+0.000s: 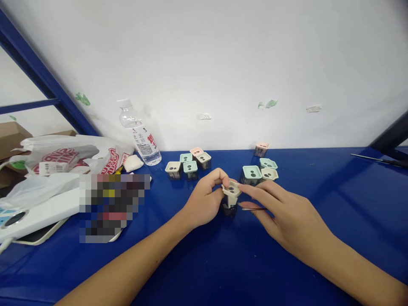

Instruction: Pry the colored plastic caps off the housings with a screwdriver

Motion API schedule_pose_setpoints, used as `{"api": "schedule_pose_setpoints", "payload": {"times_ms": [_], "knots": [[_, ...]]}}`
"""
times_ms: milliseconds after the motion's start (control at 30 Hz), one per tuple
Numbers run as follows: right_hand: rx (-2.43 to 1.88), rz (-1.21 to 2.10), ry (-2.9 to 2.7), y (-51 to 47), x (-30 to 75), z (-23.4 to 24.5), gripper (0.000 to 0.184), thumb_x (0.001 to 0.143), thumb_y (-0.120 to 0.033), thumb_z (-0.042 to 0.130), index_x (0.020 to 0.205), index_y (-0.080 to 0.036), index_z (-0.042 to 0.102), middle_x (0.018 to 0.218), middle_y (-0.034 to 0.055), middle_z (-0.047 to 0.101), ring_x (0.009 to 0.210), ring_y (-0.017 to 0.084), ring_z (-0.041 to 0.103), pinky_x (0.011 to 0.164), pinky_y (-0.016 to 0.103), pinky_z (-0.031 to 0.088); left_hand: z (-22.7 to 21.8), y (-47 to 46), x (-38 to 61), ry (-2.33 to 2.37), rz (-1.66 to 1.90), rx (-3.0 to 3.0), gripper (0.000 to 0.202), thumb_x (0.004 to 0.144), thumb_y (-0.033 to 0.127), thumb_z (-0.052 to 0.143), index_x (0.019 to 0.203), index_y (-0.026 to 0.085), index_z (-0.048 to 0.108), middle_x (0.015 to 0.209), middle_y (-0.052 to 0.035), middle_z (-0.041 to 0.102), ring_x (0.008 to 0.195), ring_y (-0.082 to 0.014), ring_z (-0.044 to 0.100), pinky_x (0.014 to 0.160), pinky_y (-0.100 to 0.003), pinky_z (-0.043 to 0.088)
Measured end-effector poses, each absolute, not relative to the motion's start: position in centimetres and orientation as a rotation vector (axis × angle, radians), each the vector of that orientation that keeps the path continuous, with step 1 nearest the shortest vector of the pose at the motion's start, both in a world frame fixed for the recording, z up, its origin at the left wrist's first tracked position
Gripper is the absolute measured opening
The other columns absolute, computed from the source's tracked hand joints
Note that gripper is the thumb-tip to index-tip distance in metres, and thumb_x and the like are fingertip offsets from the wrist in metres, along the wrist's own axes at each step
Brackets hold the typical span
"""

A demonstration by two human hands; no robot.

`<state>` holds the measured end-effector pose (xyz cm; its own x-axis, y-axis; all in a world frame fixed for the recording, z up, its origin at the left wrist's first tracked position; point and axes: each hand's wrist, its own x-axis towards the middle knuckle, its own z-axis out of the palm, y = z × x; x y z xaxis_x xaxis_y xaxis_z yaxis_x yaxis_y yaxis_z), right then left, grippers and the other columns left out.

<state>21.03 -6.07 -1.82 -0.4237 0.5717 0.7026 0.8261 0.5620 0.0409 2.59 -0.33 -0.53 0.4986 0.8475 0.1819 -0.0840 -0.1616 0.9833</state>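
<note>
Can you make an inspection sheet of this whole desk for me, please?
Surface: glossy blue tabletop, small specks visible.
Things: cream-topped, dark-bodied, two-holed plastic container between the hands; similar mint-, cream- and peach-topped containers behind.
Clutter: white-capped clear plastic bottle; red-printed white plastic bags, left.
Hands: left hand grips the cream-topped container; right hand touches it.
Cables: possible white cable, left edge.
Surroundings: white wall; blue metal-looking frame.

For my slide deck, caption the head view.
Left hand holds a cream-topped box, right hand against it, over a blue table; similar boxes and a bottle behind.
</note>
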Motion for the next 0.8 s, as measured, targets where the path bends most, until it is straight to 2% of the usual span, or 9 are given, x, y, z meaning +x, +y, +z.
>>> {"api": "schedule_pose_setpoints", "payload": {"times_ms": [100,167,267,333,500,633,800], "knots": [[-1.061,-0.509,-2.122,-6.1,20.9,-1.7,0.016,0.095,-0.018,0.052,0.109,-0.019,0.060,0.082,0.0010,0.062,0.058,0.010,0.056,0.054,0.023,0.039,-0.2,-1.2,2.5,0.704,0.912,1.611,0.005,0.090,0.015,0.046,0.088,0.018,0.049,0.098,-0.0042,0.068,0.083,-0.0142,0.061,0.074,-0.026,0.045],[-1.054,-0.456,-2.077,-6.3,20.8,-1.5,0.007,0.095,-0.020,0.053,0.096,-0.018,0.060,0.077,0.0003,0.061,0.058,0.009,0.055,0.054,0.023,0.039,0.0,-1.8,2.3,0.736,0.930,1.715,0.011,0.095,0.020,0.042,0.100,0.020,0.052,0.107,-0.0046,0.068,0.089,-0.0159,0.062,0.077,-0.027,0.045],[-1.072,-0.338,-1.961,-6.7,20.7,-1.0,0.007,0.094,-0.022,0.055,0.088,-0.019,0.055,0.069,-0.0024,0.056,0.053,0.009,0.049,0.049,0.022,0.036,0.2,-2.4,1.9,0.721,1.019,1.914,0.022,0.098,0.022,0.039,0.114,0.021,0.054,0.119,-0.0052,0.064,0.106,-0.0179,0.060,0.091,-0.029,0.044],[-1.087,-0.266,-1.900,-6.9,20.5,-0.6,0.008,0.093,-0.023,0.056,0.086,-0.020,0.053,0.066,-0.0037,0.053,0.048,0.008,0.043,0.044,0.021,0.033,0.4,-2.6,1.6,0.697,1.088,2.072,0.026,0.098,0.022,0.040,0.118,0.019,0.055,0.120,-0.0068,0.062,0.110,-0.0185,0.057,0.097,-0.030,0.041],[-1.130,-0.118,-1.882,-7.0,20.3,-0.5,0.013,0.093,-0.025,0.055,0.080,-0.021,0.053,0.060,-0.0052,0.044,0.044,0.008,0.037,0.041,0.020,0.033,0.6,-2.7,1.4,0.628,1.160,2.299,0.027,0.094,0.024,0.049,0.118,0.014,0.056,0.110,-0.0097,0.063,0.084,-0.0149,0.058,0.077,-0.027,0.048],[-1.169,-0.004,-1.921,-6.8,20.2,-0.6,0.014,0.094,-0.025,0.052,0.082,-0.021,0.054,0.058,-0.0052,0.042,0.045,0.009,0.038,0.040,0.019,0.034,0.1,-2.6,2.0,0.654,1.152,2.219,0.026,0.091,0.024,0.057,0.116,0.016,0.060,0.109,-0.0088,0.065,0.085,-0.0148,0.061,0.072,-0.024,0.050],[-1.212,0.298,-1.965,-7.0,20.3,-0.2,0.016,0.097,-0.035,0.047,0.097,-0.022,0.055,0.070,-0.0018,0.054,0.054,0.011,0.048,0.047,0.020,0.042,-0.2,-2.2,2.2,0.718,1.190,1.928,0.016,0.088,0.030,0.063,0.096,0.017,0.068,0.100,-0.0074,0.067,0.087,-0.0161,0.063,0.069,-0.023,0.051]]}}
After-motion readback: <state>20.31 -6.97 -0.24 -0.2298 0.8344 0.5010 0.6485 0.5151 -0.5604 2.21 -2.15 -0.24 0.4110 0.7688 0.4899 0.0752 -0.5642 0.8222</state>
